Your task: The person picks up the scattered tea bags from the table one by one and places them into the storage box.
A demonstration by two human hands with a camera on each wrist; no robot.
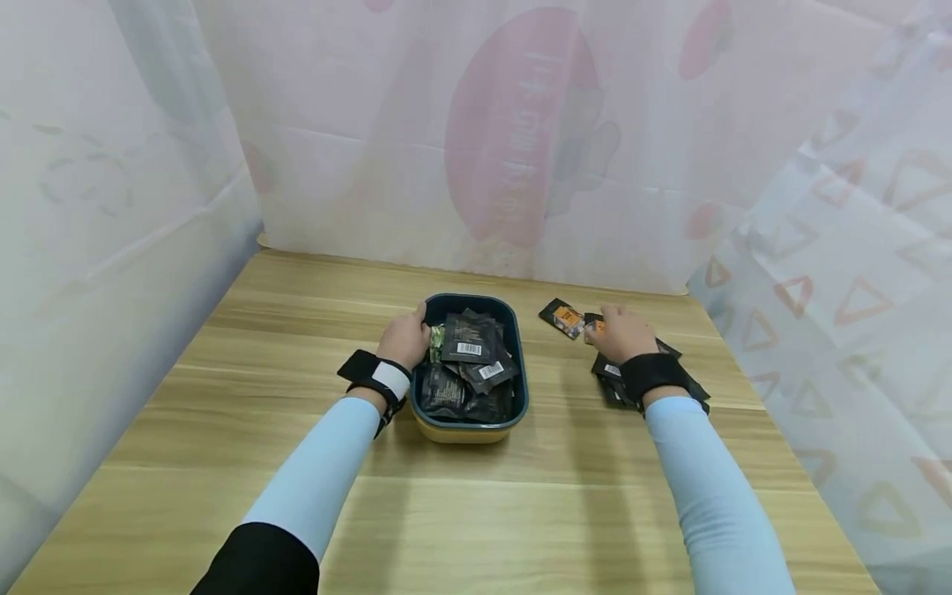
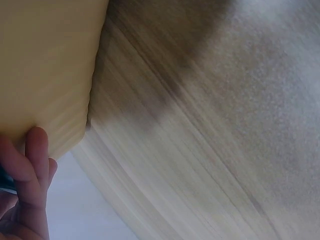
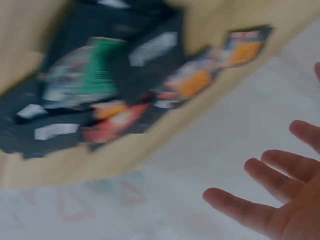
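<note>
We find the left hand (image 1: 404,337) gripping the tub (image 1: 521,388) rim; the right hand (image 1: 621,332), fingers spread, hovers over loose packets (image 1: 565,317).

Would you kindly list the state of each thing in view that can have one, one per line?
container: open, no lid on it, upright on the table, filled with dark packets
packets in container: piled loosely, sealed as far as shows
loose packets: lying flat on the table to the container's right
left hand: holding the container's left rim
right hand: fingers spread, over the loose packets, gripping nothing
</note>
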